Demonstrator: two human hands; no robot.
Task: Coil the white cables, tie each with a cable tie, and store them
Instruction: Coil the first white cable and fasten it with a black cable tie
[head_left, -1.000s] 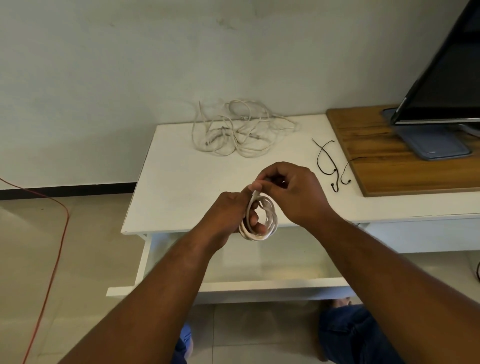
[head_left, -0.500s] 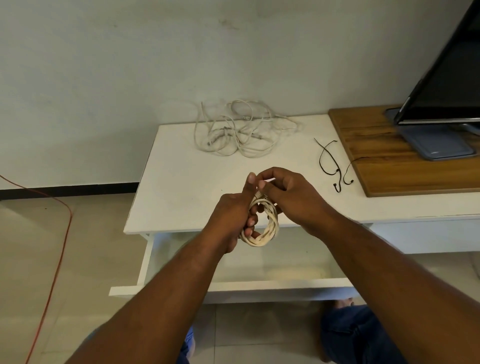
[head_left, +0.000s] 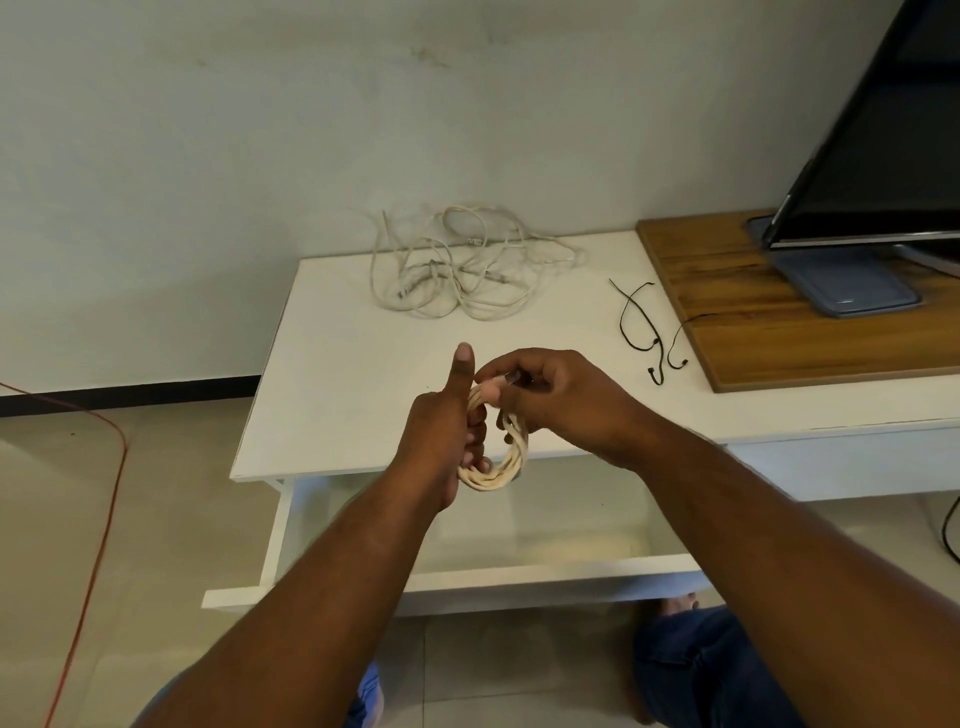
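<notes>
The left hand (head_left: 441, 441) has its fingers curled through the coiled white cable (head_left: 501, 467), with the thumb standing straight up, clear of the loops. The right hand (head_left: 556, 400) pinches the cable's free end at the top of the coil; there may be a small plug there, but it is too blurred to be sure. The coil hangs in the air over the front edge of the white table (head_left: 337, 364), above the open drawer (head_left: 519, 582)

Nothing binds the coil yet, and that is the main risk. With the thumb lifted, only the curled fingers keep the loops together. The black cable ties (head_left: 644, 327) lie well apart to the right, near the wooden board (head_left: 779, 322). If the right hand lets go of the end to fetch one, the end would likely spring back and the outer turns slacken. Loops could also slide off the fingertips and fall untied into the drawer below

The tangle of white cables (head_left: 462, 270) at the back of the table is not yet coiled. Tugging one strand from it could drag the rest along
</notes>
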